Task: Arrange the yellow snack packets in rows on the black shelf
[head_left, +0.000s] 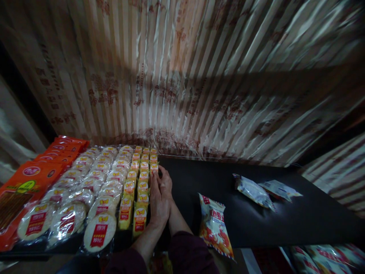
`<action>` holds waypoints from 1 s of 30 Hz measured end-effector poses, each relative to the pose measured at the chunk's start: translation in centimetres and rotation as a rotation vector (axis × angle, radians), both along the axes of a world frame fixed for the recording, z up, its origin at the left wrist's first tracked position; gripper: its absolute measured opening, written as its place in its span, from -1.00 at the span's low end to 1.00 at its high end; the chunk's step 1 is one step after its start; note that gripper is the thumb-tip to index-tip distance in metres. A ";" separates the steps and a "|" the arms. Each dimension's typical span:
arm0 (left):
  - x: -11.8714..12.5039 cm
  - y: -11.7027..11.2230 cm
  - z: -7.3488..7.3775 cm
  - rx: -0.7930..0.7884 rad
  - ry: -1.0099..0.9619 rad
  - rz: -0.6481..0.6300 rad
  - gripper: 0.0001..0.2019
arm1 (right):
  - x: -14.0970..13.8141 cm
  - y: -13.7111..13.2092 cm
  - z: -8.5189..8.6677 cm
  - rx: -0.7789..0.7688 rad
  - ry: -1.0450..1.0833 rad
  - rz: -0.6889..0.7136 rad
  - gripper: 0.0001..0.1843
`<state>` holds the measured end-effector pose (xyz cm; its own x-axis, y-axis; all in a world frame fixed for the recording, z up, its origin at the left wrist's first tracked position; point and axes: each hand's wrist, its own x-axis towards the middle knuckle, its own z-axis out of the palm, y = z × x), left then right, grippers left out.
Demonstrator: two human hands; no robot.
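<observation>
**Left hand and right hand pressed together at the yellow packs**

Head view only on my end. Both hands are side by side, touching each other, at the right-hand column of yellow packs. Left is nearer the camera, right is just behind it. Fingers mostly hidden, so I can't tell if either grip is clamped on a pack or only resting against one.

Yellow packs: three columns running back to front on the left half of the black surface. I see the back end of the right column; the hands cover its near part. Labels face up toward the camera.

Immediately left of those, I've got three columns of round white crackers in clear wrap, overlapping. Far left: orange bags, overlapped in a line.

Right of the hands: a white-and-red snack bag, lower end past the surface's front edge. Further right, two pale bags lie near each other, a bluish-white one and a flatter one.

Dark sleeves on both arms. Striped, wrinkled sheeting behind. Bottom right, below the edge, I see more packets.
</observation>
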<state>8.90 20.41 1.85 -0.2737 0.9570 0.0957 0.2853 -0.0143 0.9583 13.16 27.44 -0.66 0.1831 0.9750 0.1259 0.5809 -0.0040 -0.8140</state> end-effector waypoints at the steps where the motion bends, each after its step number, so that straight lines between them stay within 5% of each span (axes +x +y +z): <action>1: 0.0 0.0 0.2 -0.014 -0.002 0.000 -0.45 | 0.0 0.0 0.1 -0.011 -0.013 -0.008 -0.61; 10: -0.2 0.1 0.7 -0.041 0.022 0.012 -0.46 | -0.3 -0.4 1.0 -0.076 -0.039 0.026 -0.53; 30: 0.0 0.5 -0.2 0.011 0.047 0.044 -0.51 | -0.4 -0.5 -0.5 0.067 -0.090 -0.059 -0.56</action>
